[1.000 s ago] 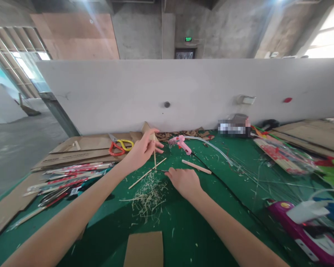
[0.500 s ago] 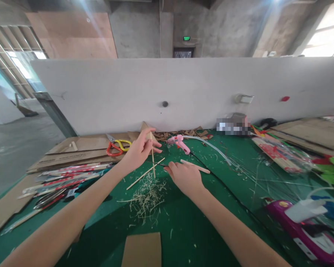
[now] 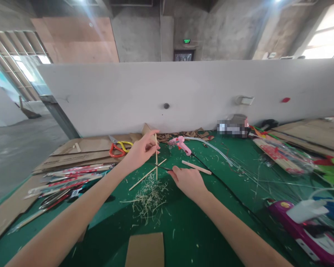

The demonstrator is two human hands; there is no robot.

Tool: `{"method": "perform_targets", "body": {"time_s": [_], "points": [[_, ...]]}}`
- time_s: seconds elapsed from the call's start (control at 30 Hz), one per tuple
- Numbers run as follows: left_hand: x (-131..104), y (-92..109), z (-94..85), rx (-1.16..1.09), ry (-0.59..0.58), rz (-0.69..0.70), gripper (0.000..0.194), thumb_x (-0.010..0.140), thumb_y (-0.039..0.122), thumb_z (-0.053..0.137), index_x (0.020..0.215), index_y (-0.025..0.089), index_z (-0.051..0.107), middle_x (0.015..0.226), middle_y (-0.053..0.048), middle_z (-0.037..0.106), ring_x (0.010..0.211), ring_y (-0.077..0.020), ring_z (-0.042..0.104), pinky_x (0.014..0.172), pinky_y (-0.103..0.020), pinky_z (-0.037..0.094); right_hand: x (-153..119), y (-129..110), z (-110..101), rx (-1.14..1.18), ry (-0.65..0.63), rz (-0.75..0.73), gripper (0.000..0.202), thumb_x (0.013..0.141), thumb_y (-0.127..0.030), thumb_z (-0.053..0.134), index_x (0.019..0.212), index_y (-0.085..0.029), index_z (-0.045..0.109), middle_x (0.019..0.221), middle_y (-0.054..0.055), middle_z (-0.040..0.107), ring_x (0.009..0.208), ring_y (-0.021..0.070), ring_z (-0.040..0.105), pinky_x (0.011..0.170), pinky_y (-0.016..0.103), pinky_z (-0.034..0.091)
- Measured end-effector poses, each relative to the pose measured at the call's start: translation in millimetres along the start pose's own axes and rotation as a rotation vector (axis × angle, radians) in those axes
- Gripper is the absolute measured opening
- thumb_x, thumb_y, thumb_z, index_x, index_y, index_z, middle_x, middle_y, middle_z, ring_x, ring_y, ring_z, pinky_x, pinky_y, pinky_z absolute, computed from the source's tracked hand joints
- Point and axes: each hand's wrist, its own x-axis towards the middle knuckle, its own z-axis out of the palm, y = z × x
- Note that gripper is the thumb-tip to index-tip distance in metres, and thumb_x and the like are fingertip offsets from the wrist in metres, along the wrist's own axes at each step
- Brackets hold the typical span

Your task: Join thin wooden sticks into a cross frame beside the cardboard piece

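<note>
My left hand (image 3: 141,151) pinches the upper part of a thin wooden stick (image 3: 156,159), which stands nearly upright over the green tabletop. My right hand (image 3: 190,182) is closed on a slim dark tool with a narrow blade-like end (image 3: 164,169); its grip is hidden in my fingers. The tool's tip meets the stick, or lies very close to it, below my left fingers. A second thin stick (image 3: 140,180) slants behind or across the first one. Just below is a heap of pale wood shavings (image 3: 149,200).
A pink glue gun (image 3: 180,144) lies beyond my hands, its black cord running right. A pale rod (image 3: 196,167) is beside my right hand. Scissors (image 3: 119,148) and wrapped stick packets (image 3: 69,178) lie left. A purple power strip (image 3: 303,230) sits right, a cardboard piece (image 3: 145,250) in front.
The stick in my left hand has turned from a slight tilt to nearly upright. My left fingers have drawn closer together. My right hand has shifted slightly right with the tool, and the view moved slightly.
</note>
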Motion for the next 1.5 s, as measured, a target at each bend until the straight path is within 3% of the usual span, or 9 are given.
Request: {"method": "perform_targets", "body": {"time_s": [0.27, 0.43, 0.67, 0.83, 1.0, 1.17, 1.4, 1.5], "points": [[-0.6, 8.0, -2.5, 0.059, -0.021, 0.007, 0.050, 0.086, 0.022, 0.043, 0.134, 0.025, 0.030, 0.089, -0.004, 0.066, 0.079, -0.0156, 0.066, 0.077, -0.030, 0.051, -2.7, -2.1, 3.6, -0.002, -0.044, -0.087, 0.041, 0.093, -0.045, 0.022, 0.082, -0.021, 0.054, 0.061, 0.003, 0.064, 0.052, 0.0136, 0.058, 0.048, 0.023, 0.018], [-1.0, 8.8, -0.7, 0.058, -0.001, -0.001, 0.049, 0.085, 0.022, 0.043, 0.132, 0.026, 0.033, 0.086, -0.004, 0.066, 0.077, -0.0166, 0.066, 0.073, -0.030, 0.053, 4.2, -4.1, -3.2, -0.016, 0.033, 0.000, 0.044, 0.094, -0.042, 0.017, 0.086, -0.019, 0.054, 0.068, 0.006, 0.066, 0.057, 0.0131, 0.059, 0.050, 0.022, 0.020], [1.4, 2.3, -3.3, 0.015, 0.025, -0.024, 0.049, 0.084, 0.024, 0.046, 0.132, 0.024, 0.033, 0.085, -0.005, 0.066, 0.073, -0.0173, 0.067, 0.069, -0.029, 0.054, 2.5, -8.9, -0.5, 0.009, -0.159, -0.042, 0.044, 0.093, -0.046, 0.019, 0.086, -0.020, 0.055, 0.067, 0.005, 0.065, 0.059, 0.0141, 0.062, 0.051, 0.021, 0.028], [1.4, 2.2, -2.9, 0.013, 0.007, -0.021, 0.049, 0.085, 0.025, 0.045, 0.133, 0.024, 0.032, 0.087, -0.005, 0.065, 0.076, -0.0180, 0.067, 0.070, -0.030, 0.054, 6.5, -6.7, -4.0, -0.010, -0.069, -0.003, 0.046, 0.094, -0.043, 0.015, 0.090, -0.020, 0.055, 0.065, 0.005, 0.065, 0.059, 0.0158, 0.062, 0.053, 0.023, 0.030], [0.8, 1.5, -3.5, 0.006, 0.003, -0.026, 0.050, 0.086, 0.025, 0.044, 0.134, 0.025, 0.030, 0.089, -0.006, 0.066, 0.077, -0.0177, 0.067, 0.072, -0.031, 0.054, 4.1, -8.0, -2.4, 0.016, -0.162, -0.072, 0.045, 0.092, -0.047, 0.022, 0.087, -0.019, 0.058, 0.066, 0.006, 0.065, 0.061, 0.0152, 0.062, 0.054, 0.022, 0.032], [1.1, 2.0, -3.5, 0.005, -0.014, -0.014, 0.050, 0.086, 0.024, 0.044, 0.134, 0.025, 0.030, 0.089, -0.006, 0.066, 0.079, -0.0185, 0.067, 0.072, -0.031, 0.053, 7.5, -5.6, -7.0, -0.017, -0.082, 0.002, 0.049, 0.093, -0.044, 0.015, 0.089, -0.018, 0.057, 0.064, 0.007, 0.064, 0.058, 0.0141, 0.061, 0.053, 0.022, 0.029], [0.8, 2.7, -3.2, 0.018, -0.005, -0.013, 0.051, 0.086, 0.024, 0.044, 0.135, 0.025, 0.029, 0.089, -0.006, 0.067, 0.078, -0.0181, 0.067, 0.073, -0.031, 0.053, 4.7, -6.9, -3.9, -0.012, -0.171, -0.067, 0.045, 0.092, -0.047, 0.021, 0.086, -0.019, 0.057, 0.066, 0.006, 0.065, 0.059, 0.0151, 0.062, 0.051, 0.022, 0.030], [0.5, 4.0, -2.6, 0.021, -0.014, -0.001, 0.051, 0.086, 0.023, 0.042, 0.135, 0.024, 0.029, 0.089, -0.007, 0.067, 0.078, -0.0182, 0.067, 0.072, -0.032, 0.053, 5.3, -6.5, -5.5, -0.010, -0.133, -0.040, 0.046, 0.093, -0.045, 0.019, 0.087, -0.019, 0.056, 0.065, 0.006, 0.065, 0.059, 0.0148, 0.062, 0.052, 0.021, 0.030]]}}
